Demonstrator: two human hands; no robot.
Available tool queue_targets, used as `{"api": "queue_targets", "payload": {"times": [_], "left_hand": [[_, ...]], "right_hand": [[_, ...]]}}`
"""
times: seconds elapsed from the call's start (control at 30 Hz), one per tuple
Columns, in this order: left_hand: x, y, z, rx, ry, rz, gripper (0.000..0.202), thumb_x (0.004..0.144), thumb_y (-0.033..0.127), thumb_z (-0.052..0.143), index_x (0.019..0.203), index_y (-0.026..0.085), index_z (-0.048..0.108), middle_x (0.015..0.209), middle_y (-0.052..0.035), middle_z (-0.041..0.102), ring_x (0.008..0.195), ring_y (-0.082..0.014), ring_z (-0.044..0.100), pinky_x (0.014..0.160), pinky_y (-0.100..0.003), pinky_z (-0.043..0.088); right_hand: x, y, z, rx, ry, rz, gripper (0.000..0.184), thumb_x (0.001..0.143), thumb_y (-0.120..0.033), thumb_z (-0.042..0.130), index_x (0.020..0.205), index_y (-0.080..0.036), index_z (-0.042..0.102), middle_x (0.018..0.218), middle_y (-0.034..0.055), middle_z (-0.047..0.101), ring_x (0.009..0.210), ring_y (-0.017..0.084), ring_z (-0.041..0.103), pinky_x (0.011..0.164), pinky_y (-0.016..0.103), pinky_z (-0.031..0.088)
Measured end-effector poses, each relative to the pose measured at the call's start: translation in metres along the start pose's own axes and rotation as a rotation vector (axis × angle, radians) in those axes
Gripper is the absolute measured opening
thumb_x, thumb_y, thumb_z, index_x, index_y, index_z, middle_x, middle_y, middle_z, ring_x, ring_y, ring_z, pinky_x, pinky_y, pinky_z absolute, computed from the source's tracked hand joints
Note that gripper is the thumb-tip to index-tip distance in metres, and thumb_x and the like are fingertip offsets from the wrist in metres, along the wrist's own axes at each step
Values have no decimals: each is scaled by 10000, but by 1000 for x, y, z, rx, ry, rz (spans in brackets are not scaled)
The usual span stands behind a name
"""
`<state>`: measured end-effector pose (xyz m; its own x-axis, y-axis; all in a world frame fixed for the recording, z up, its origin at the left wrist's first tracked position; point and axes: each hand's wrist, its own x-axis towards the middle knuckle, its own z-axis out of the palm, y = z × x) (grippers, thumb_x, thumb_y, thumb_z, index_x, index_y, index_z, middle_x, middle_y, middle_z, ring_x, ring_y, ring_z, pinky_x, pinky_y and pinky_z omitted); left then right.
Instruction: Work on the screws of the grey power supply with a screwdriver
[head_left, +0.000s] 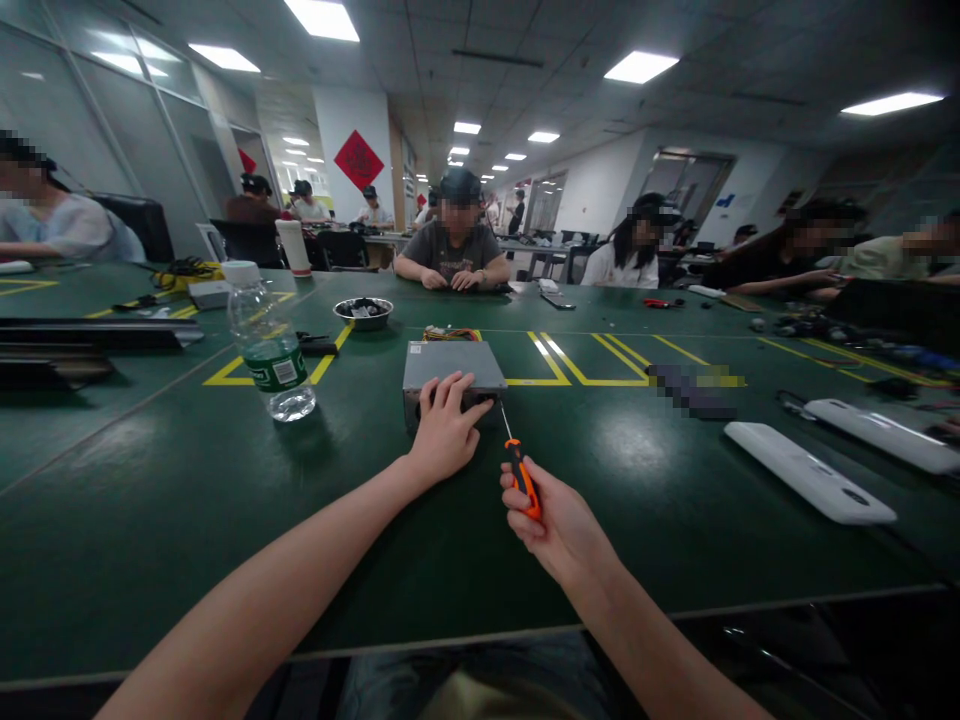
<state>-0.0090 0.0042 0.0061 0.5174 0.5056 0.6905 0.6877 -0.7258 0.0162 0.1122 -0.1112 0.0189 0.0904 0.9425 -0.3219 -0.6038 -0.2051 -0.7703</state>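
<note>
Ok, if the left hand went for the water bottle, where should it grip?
Probably around the labelled middle of the water bottle, coming from its near right side: it stands upright, the body is round, and that side faces the left hand, nothing between.

The left hand (pixel 445 430) lies flat on the near edge of a grey metal box (pixel 452 368) on the green table (pixel 150 520). At the box's 5 o'clock, the right hand (pixel 559 525) grips an orange screwdriver (pixel 519 470), tip touching the box's corner. A water bottle (pixel 268 343) stands at its 9 o'clock.
</note>
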Motion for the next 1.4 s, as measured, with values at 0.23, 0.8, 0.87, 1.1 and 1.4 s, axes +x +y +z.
{"api": "queue_targets", "payload": {"times": [0.23, 0.8, 0.87, 1.1, 1.4], "left_hand": [[-1, 0, -1, 15, -5, 23, 392, 741, 171, 533, 1119, 262, 587, 1325, -109, 389, 1259, -299, 297, 1014, -526, 192], [0, 0, 0, 19, -1, 51, 346, 786, 226, 513, 1124, 265, 578, 1339, -111, 366, 1260, -307, 283, 1017, -526, 178], [0, 0, -1, 18, -4, 56, 348, 795, 227, 505, 1133, 277, 572, 1343, -107, 363, 1259, -309, 282, 1014, -528, 179], [1, 3, -1, 60, -37, 62, 367, 806, 236, 510, 1157, 335, 548, 1362, -99, 330, 1266, -319, 267, 1004, -562, 159], [2, 6, -1, 122, -67, 59, 415, 802, 226, 515, 1202, 339, 514, 1367, -113, 330, 1269, -338, 260, 1005, -595, 129]], "right_hand": [[1, -7, 1, 153, -19, 88, 128, 815, -165, 498, 692, -156, 465, 621, -33, 449, 364, -8, 286, 271, 67, 187], [7, -13, -4, 508, -32, 218, 175, 924, -185, 331, 789, -141, 434, 611, -27, 461, 351, -7, 349, 242, 62, 211], [6, -14, -5, 555, -48, 242, 189, 936, -223, 313, 826, -129, 434, 634, -18, 466, 367, -7, 372, 254, 57, 241], [4, -15, -5, 693, -110, 325, 173, 938, -239, 299, 885, -134, 426, 664, -12, 464, 385, 6, 391, 268, 71, 278], [2, -20, -4, 800, -172, 382, 192, 940, -247, 275, 861, -139, 413, 641, -39, 391, 381, -2, 360, 275, 63, 272]]}}
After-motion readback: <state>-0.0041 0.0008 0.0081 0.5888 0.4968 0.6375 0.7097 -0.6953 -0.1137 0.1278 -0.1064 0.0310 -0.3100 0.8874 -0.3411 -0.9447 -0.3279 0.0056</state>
